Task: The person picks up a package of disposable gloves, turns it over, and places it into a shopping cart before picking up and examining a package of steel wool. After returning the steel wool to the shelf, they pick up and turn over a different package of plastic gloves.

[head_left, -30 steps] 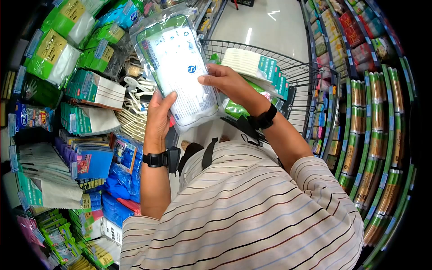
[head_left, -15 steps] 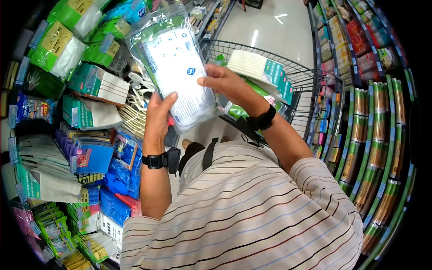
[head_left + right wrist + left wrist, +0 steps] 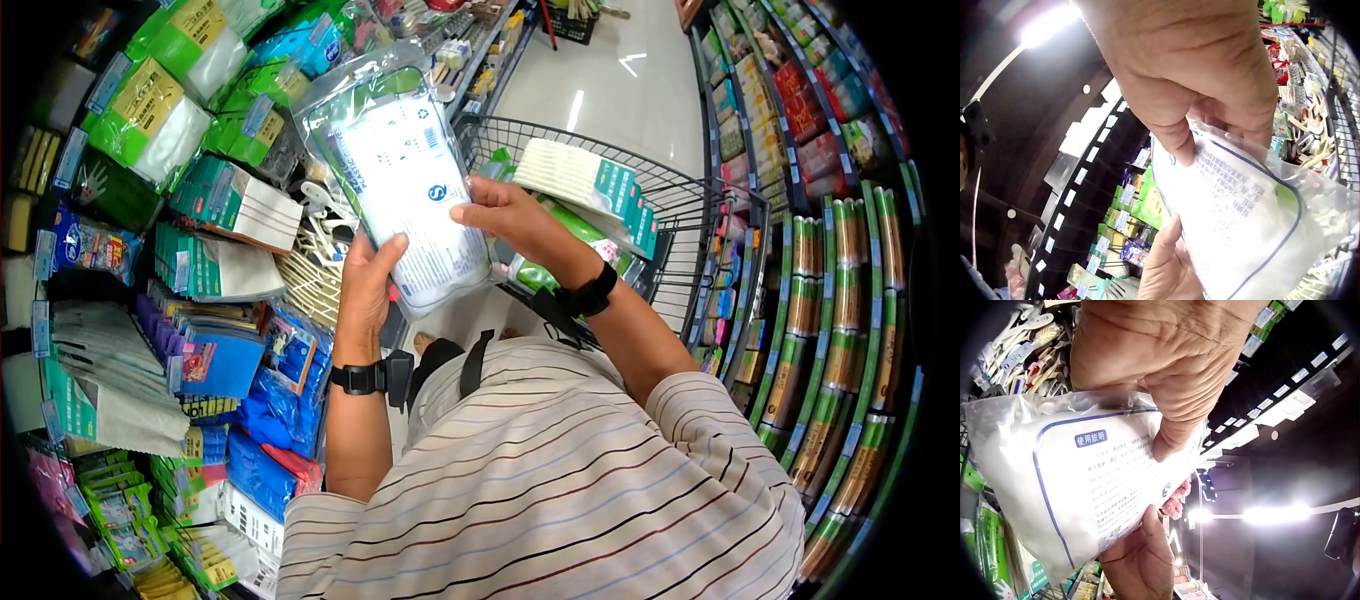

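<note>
Both hands hold up a clear-wrapped pack of plastic gloves, its white printed side facing the person. My left hand grips the lower left edge, thumb lying on the printed face. At the right edge, my right hand pinches the pack between its thumb, on the front, and fingers mostly hidden behind. The loose clear top of the bag sticks up beyond the contents. In the right wrist view, fine print and a blue border show on the pack.
A wire shopping cart stands just ahead, holding cream-coloured cloths with teal labels and green packs. Crowded shelves of cloths, gloves and brushes line the left. Rows of packaged chopsticks fill shelves at the right. Shiny floor stretches ahead.
Hands and pack have shifted slightly down and right in the head view, along with the shelves and cart. The grip on the pack looks the same.
</note>
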A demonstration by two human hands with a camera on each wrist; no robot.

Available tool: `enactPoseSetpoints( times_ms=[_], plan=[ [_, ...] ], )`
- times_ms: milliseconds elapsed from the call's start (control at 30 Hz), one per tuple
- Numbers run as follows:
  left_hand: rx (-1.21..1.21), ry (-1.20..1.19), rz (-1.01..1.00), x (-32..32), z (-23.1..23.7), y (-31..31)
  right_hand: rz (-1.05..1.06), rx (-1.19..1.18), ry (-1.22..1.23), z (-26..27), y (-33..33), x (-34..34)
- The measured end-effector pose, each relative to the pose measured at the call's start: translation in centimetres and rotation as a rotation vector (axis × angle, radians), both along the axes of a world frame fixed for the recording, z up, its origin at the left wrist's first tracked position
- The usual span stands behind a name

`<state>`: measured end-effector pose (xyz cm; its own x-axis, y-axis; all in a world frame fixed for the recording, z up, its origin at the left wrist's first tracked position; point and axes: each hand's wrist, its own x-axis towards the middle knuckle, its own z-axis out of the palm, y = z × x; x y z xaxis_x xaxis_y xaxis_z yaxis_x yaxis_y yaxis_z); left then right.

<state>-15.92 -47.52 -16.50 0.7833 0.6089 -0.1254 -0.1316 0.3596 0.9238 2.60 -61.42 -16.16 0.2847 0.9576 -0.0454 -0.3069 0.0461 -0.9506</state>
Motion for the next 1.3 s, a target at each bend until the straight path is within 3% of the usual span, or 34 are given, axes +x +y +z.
enactPoseSetpoints(
  times_ms=[233,433,567,600,867,1300],
  plan=[
    [0.012,0.002,0.013,-0.3,0.4,-0.5,0.007,-0.001,0.038,-1.0,0.2,0.2],
    [-0.065,0.008,0.057,-0.9,1.1,-0.8,0.015,-0.023,-0.126,0.6,0.2,1.5],
    [-0.048,0.026,0.022,-1.5,1.7,-0.6,-0.059,0.000,-0.351,1.0,0.8,2.2],
    [-0.050,0.016,0.016,-1.6,1.8,-0.6,-0.034,0.001,-0.372,3.1,0.3,1.7],
    [-0.044,-0.001,0.015,-2.5,1.8,-0.5,0.053,-0.023,-0.714,2.1,2.7,4.4],
    [-0.033,-0.035,0.150,-3.8,1.9,0.0,0.214,-0.097,-0.696,2.4,3.4,5.5]
  ],
)
